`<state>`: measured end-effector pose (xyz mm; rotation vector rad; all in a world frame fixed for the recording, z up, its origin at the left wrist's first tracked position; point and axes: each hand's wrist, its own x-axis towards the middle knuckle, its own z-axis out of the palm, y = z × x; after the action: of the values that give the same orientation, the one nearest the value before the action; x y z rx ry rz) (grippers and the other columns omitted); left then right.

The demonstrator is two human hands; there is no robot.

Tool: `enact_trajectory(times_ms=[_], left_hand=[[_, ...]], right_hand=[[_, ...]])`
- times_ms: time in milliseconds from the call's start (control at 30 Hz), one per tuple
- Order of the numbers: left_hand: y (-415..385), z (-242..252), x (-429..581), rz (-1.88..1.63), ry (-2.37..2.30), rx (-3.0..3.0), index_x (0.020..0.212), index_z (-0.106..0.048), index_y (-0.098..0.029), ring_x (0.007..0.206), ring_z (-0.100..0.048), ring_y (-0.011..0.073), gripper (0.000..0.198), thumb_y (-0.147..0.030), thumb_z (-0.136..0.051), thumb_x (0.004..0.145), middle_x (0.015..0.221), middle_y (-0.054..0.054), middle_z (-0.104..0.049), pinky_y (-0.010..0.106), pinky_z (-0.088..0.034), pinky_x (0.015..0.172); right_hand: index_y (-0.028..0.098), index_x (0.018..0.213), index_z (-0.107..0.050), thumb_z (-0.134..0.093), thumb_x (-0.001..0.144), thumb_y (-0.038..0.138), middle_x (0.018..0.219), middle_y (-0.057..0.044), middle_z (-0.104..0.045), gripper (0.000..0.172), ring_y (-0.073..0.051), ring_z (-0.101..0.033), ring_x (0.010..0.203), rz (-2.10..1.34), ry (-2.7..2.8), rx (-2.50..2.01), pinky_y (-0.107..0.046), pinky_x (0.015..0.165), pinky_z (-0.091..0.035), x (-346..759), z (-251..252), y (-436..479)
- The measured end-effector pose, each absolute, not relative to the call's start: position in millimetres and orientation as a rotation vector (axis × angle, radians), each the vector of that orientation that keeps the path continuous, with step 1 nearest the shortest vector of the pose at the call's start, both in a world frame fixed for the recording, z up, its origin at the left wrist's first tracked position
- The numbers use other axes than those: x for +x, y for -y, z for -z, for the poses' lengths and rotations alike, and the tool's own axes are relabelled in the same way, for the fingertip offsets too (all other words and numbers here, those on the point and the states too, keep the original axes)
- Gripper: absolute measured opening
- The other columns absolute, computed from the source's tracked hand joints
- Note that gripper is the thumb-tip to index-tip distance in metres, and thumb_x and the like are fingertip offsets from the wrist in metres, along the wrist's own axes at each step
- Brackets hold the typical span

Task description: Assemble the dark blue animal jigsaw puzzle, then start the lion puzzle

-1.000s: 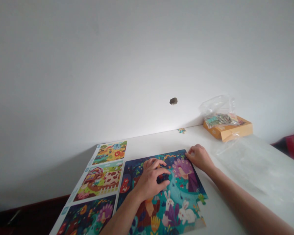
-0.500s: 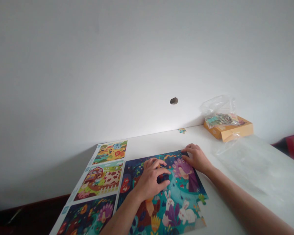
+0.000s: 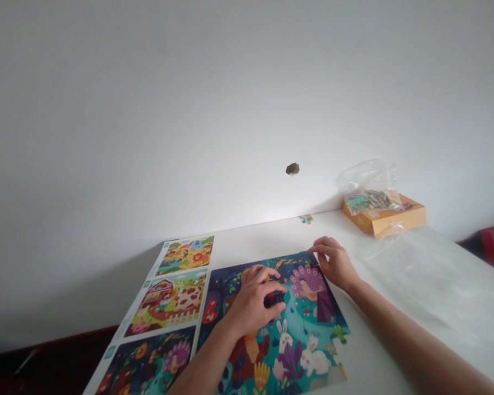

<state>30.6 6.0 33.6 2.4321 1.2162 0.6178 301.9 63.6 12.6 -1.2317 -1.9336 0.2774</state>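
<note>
A colourful jigsaw puzzle lies flat on the table, showing a peacock, white rabbits and dark blue foliage. Its right edge is uneven near the bottom, where a green tab sticks out. Over the puzzle's middle rests my left hand, fingers spread and slightly bent, covering part of the picture; nothing shows in its grasp. My right hand is at the puzzle's top right corner, fingertips and thumb drawn together at the dark corner piece. How firmly they hold it is hard to see.
To the left lies a printed sheet with several animal pictures. One loose puzzle piece is near the wall. At the back right, a clear bag of pieces sits on a yellow box. A transparent plastic bag spreads on the right.
My right hand has shifted slightly up and to the right at the puzzle's corner, with its thumb drawn in from the puzzle's surface. My left hand has stayed in place.
</note>
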Motion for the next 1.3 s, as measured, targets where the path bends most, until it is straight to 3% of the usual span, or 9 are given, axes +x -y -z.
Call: enact_trajectory(times_ms=[167,367,600,900,1300], left_hand=[[-5.8,-33.3,30.7,-0.614,-1.221,2.439,0.099,-0.072,-0.032,0.117,-0.050,0.0270,0.024,-0.026,-0.076,0.076,0.121,0.001,-0.060,0.045,-0.036,0.104],[-6.1,-32.8,30.3,-0.625,-1.212,2.434,0.099,-0.072,-0.032,0.117,-0.049,0.0274,0.023,-0.027,-0.075,0.077,0.121,0.002,-0.060,0.045,-0.036,0.104],[-6.0,-32.9,30.5,-0.621,-1.219,2.425,0.099,-0.072,-0.032,0.117,-0.049,0.0268,0.022,-0.026,-0.074,0.077,0.121,0.001,-0.060,0.045,-0.036,0.104],[-5.6,-33.3,30.3,-0.614,-1.216,2.416,0.099,-0.071,-0.033,0.117,-0.048,0.0258,0.024,-0.024,-0.074,0.077,0.121,0.000,-0.060,0.044,-0.034,0.105],[-6.0,-32.6,30.5,-0.611,-1.219,2.412,0.099,-0.071,-0.034,0.117,-0.048,0.0260,0.023,-0.024,-0.073,0.079,0.121,-0.001,-0.060,0.044,-0.035,0.104]], right_hand=[[0.026,0.068,-0.077,-0.044,0.061,-0.005,0.091,-0.004,-0.070,0.046,-0.021,-0.061,0.089,-0.418,2.126,-1.234,-0.035,0.085,-0.049,300.2,-8.6,-63.9],[0.025,0.091,-0.077,-0.041,0.065,-0.006,0.102,-0.005,-0.070,0.054,-0.022,-0.061,0.096,-0.329,2.020,-1.179,-0.038,0.087,-0.051,299.6,-10.0,-62.8],[0.027,0.069,-0.078,-0.045,0.063,-0.002,0.104,-0.001,-0.073,0.044,-0.023,-0.062,0.097,-0.435,2.126,-1.265,-0.038,0.089,-0.051,300.3,-11.1,-62.7],[0.025,0.083,-0.079,-0.043,0.064,-0.004,0.102,-0.002,-0.075,0.050,-0.022,-0.062,0.094,-0.368,2.081,-1.197,-0.036,0.087,-0.052,300.0,-14.5,-61.1],[0.027,0.078,-0.081,-0.051,0.067,0.001,0.103,-0.001,-0.076,0.042,-0.023,-0.061,0.093,-0.387,2.248,-1.252,-0.035,0.084,-0.050,303.2,-13.7,-64.8]])
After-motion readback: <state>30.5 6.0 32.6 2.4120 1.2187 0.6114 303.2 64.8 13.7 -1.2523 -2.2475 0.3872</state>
